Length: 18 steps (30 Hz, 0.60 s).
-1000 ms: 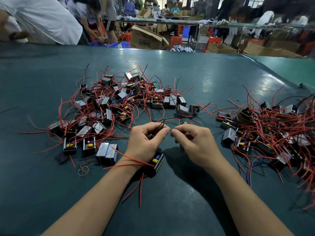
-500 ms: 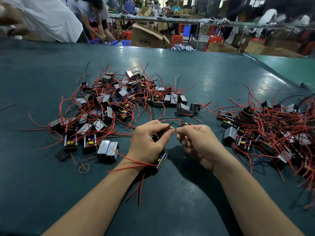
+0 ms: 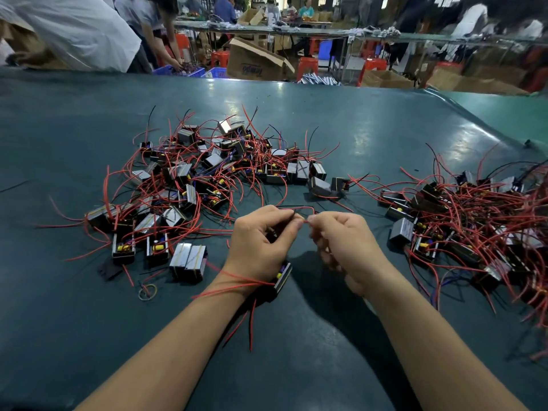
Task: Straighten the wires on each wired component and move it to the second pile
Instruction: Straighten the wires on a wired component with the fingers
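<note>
Frame centre: left hand (image 3: 261, 241) grips component (image 3: 281, 277), right hand (image 3: 345, 244) pinches its red wire (image 3: 299, 209); judged best: draw outward steadily, component anchored.

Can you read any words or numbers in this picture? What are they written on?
Blue print on the open cardboard box behind the table: upside down and too blurred to read.
Wired components in the pile on the table: no readable labels or numbers.
Other cardboard boxes further back: any print is too small to read.
</note>
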Available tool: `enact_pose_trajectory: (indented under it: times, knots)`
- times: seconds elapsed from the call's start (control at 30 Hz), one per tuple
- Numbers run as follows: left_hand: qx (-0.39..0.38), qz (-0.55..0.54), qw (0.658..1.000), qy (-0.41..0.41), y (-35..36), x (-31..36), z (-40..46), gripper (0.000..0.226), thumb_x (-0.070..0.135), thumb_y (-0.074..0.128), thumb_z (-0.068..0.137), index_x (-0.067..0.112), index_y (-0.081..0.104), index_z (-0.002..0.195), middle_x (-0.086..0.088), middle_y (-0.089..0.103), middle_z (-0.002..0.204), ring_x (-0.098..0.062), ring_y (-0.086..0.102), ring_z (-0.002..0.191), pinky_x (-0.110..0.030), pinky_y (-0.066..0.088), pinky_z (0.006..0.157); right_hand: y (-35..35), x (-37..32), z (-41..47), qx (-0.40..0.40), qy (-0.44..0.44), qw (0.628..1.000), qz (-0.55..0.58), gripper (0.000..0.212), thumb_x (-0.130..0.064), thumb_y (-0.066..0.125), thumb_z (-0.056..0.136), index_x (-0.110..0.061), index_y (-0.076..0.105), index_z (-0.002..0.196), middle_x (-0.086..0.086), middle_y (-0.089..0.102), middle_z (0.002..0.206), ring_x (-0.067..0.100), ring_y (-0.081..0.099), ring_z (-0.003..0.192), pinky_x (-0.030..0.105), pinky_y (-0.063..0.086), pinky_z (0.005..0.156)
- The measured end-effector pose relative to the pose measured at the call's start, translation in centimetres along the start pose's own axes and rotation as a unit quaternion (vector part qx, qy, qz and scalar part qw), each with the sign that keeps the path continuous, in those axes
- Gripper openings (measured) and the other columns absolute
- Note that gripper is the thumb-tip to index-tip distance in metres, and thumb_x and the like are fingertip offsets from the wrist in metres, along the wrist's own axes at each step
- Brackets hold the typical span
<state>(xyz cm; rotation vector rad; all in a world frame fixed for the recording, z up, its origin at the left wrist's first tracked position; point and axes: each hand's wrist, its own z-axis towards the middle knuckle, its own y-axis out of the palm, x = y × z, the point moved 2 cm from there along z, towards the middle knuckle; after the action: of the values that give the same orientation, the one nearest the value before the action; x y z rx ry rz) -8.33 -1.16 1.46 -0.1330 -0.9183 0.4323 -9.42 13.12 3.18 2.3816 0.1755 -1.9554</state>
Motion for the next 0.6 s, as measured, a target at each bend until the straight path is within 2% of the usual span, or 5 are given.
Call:
enact_pose_trajectory:
  times: [0.1,0.2,0.27,0.4,0.6]
  knots:
    - [0.014,-0.099,0.99,-0.1,-0.2,-0.7,0.2,0.005,0.002,0.072,0.084,0.006,0.076,0.084,0.005,0.069,0.071,0.0,0.06,0.064,-0.015,0.046,0.065,-1.4,-0.5,0.0,-0.028,-0.151,0.982,-0.11,0.016,-0.025,0.068,0.09,-0.01,0.067,0.086,0.003,0.06,0.068,0.014,0.05,0.04,0.02,0.038,0.039]
    - [0.001,-0.149,0.976,-0.159,0.0,-1.1,0.3,0.012,0.003,0.073,0.084,0.014,0.076,0.078,0.008,0.066,0.061,-0.002,0.056,0.056,-0.016,0.045,0.059,-2.4,-0.5,0.4,0.019,-0.304,0.904,-0.299,0.009,-0.016,0.073,0.086,-0.017,0.071,0.095,0.001,0.067,0.083,0.0,0.055,0.054,0.022,0.046,0.058]
    - [-0.015,-0.158,0.973,-0.17,0.1,-1.2,0.2,0.017,0.004,0.073,0.084,0.019,0.075,0.076,0.007,0.065,0.059,-0.004,0.054,0.055,-0.016,0.044,0.057,-2.1,-0.3,0.4,0.029,-0.374,0.861,-0.344,0.007,-0.012,0.074,0.085,-0.01,0.074,0.092,0.001,0.069,0.082,-0.001,0.055,0.063,0.029,0.047,0.063]
    - [-0.039,-0.161,0.971,-0.173,-0.1,-1.3,0.3,0.017,0.003,0.072,0.084,0.018,0.076,0.077,0.008,0.064,0.058,-0.004,0.054,0.054,-0.016,0.043,0.057,-2.0,0.1,0.7,0.035,-0.404,0.839,-0.363,0.012,-0.021,0.072,0.087,-0.01,0.073,0.091,0.0,0.069,0.081,0.022,0.061,0.07,0.045,0.051,0.065]
    - [-0.056,-0.158,0.969,-0.179,0.0,-1.1,0.1,0.009,0.002,0.072,0.084,0.01,0.075,0.079,0.011,0.065,0.058,0.0,0.056,0.056,-0.013,0.043,0.058,-1.6,-0.2,0.6,0.006,-0.413,0.817,-0.403,0.02,-0.022,0.061,0.096,-0.007,0.068,0.083,-0.002,0.059,0.066,0.021,0.054,0.062,0.042,0.048,0.059]
